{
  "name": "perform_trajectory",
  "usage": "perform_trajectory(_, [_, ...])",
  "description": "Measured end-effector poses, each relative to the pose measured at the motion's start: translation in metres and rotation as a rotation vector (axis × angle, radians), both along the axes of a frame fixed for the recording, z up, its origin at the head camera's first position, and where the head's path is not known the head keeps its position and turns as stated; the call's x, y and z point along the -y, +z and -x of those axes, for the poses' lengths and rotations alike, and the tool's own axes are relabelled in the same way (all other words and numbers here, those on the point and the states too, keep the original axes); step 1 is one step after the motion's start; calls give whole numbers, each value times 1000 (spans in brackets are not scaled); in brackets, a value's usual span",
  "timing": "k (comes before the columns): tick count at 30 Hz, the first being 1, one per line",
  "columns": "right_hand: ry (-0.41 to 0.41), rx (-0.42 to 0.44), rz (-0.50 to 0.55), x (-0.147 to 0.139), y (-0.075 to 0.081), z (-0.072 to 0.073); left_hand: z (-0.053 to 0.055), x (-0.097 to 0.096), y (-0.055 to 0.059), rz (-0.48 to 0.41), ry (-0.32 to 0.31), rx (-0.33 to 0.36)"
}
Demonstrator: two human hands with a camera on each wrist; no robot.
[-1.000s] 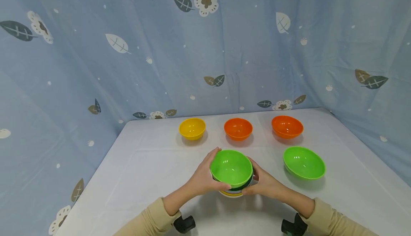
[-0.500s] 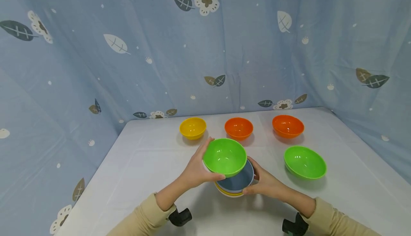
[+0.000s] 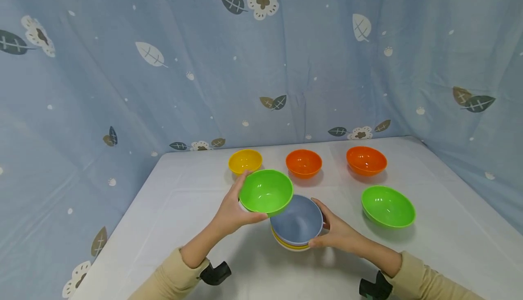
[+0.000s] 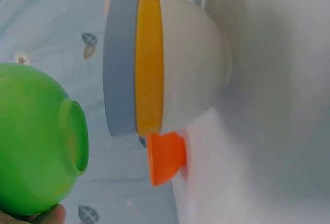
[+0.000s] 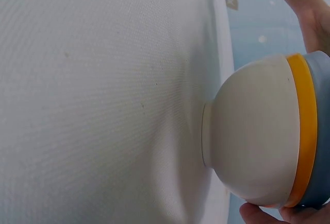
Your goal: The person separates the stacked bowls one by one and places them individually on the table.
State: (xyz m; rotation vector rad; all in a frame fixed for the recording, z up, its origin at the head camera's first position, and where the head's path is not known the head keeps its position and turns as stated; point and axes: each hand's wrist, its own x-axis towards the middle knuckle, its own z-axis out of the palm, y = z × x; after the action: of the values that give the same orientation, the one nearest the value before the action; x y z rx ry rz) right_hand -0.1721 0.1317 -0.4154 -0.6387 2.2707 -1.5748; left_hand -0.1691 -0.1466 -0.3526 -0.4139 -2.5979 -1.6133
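Note:
My left hand [image 3: 230, 214] grips a bright green bowl [image 3: 265, 191] by its side, thumb at the near rim and fingers at the far side. The green bowl [image 4: 36, 136] hangs clear of the stack in the left wrist view, its foot ring showing. My right hand [image 3: 337, 229] holds the right side of a nested stack. A blue-grey bowl [image 3: 297, 220] tops it, above a yellow bowl [image 4: 149, 64] and a white bowl [image 5: 252, 131]. Whether the stack's base touches the table cannot be told.
Along the back of the white-covered table [image 3: 180, 209] stand a yellow bowl [image 3: 245, 161] and two orange bowls, one middle [image 3: 303, 164] and one right [image 3: 366, 160]. A wide green bowl [image 3: 388, 207] sits at the right. Behind hangs a blue patterned curtain [image 3: 204, 64].
The green bowl, first on top of the stack, has been lifted off and carried up and left by my left hand, baring the blue-grey bowl. My right hand has stayed on the stack.

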Motion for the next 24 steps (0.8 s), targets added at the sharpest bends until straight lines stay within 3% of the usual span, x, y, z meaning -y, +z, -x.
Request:
perform_trajectory(9, [-6, 15, -4, -2, -3, -3, -8, 20, -17, 10, 61, -19])
perform_trajectory(24, [-2, 19, -6, -1, -2, -3, -10, 41, -34, 53, 122, 64])
